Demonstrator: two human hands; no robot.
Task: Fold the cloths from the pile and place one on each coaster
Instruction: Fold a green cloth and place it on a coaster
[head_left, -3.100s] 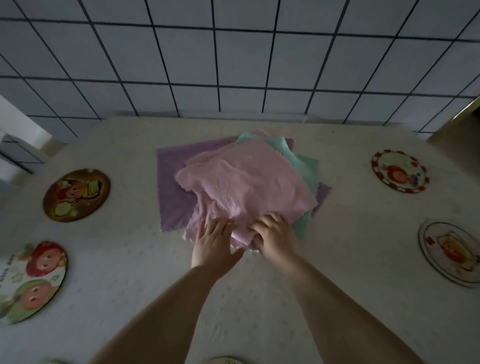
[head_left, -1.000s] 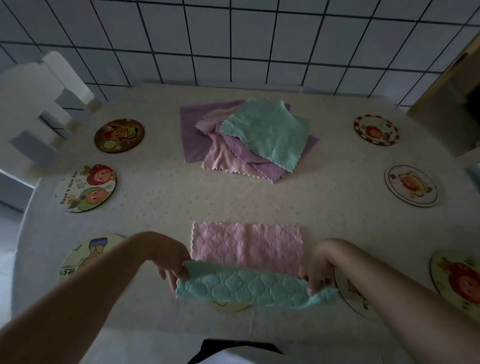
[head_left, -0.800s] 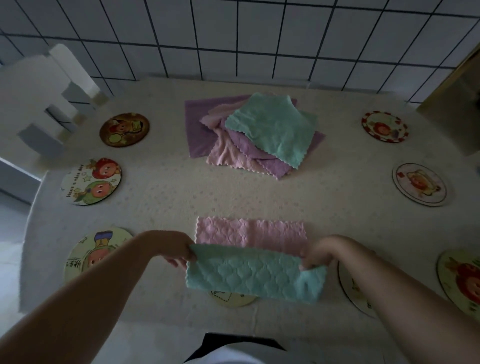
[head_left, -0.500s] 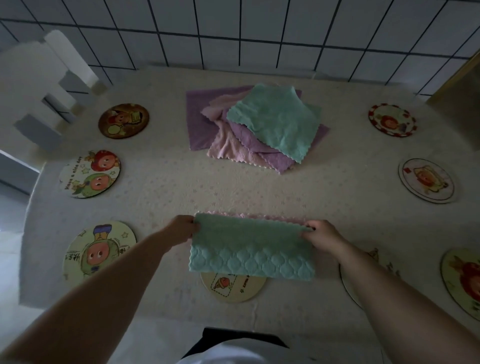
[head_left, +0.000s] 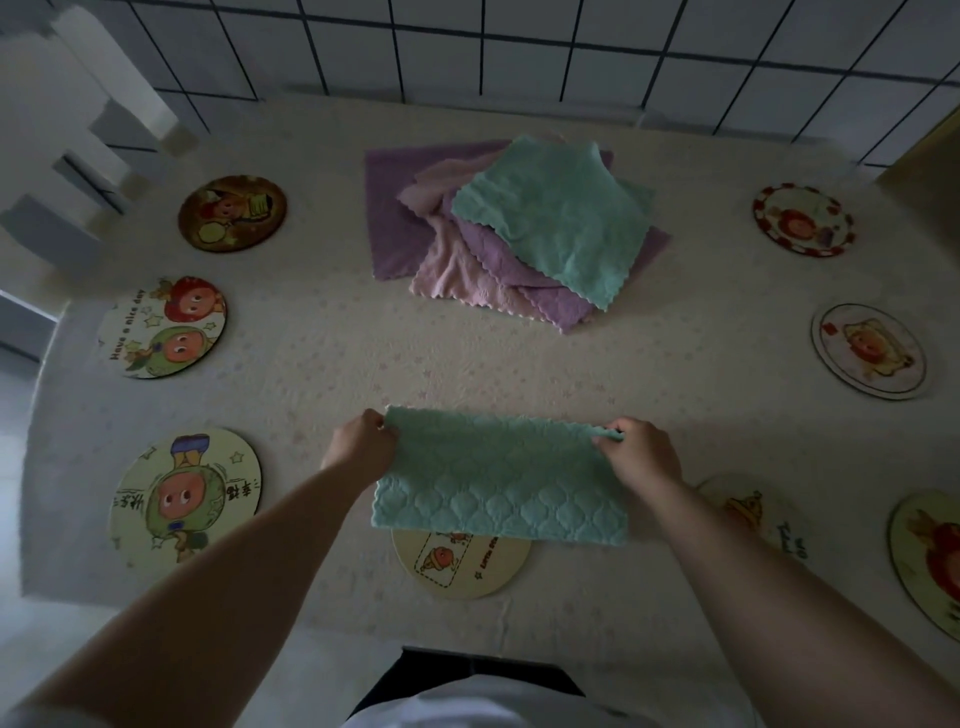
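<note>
Low in the centre of the frame, the left hand (head_left: 362, 446) and right hand (head_left: 638, 454) each pinch a far corner of the teal cloth (head_left: 498, 480), probably to square its fold. Its near edge overlaps a coaster (head_left: 462, 564). The pile (head_left: 511, 228) lies at upper centre of the table (head_left: 322, 358); no containers are visible.

There is only one view, from a camera on the person's head; it looks forward and steeply down on the table (head_left: 311, 364) from the near edge; the lens is wide, so the tiled wall (head_left: 519, 47) at the far side bends; both forearms enter from the bottom, close to the lens; the coasters at left and right edges stay inside the frame.
</note>
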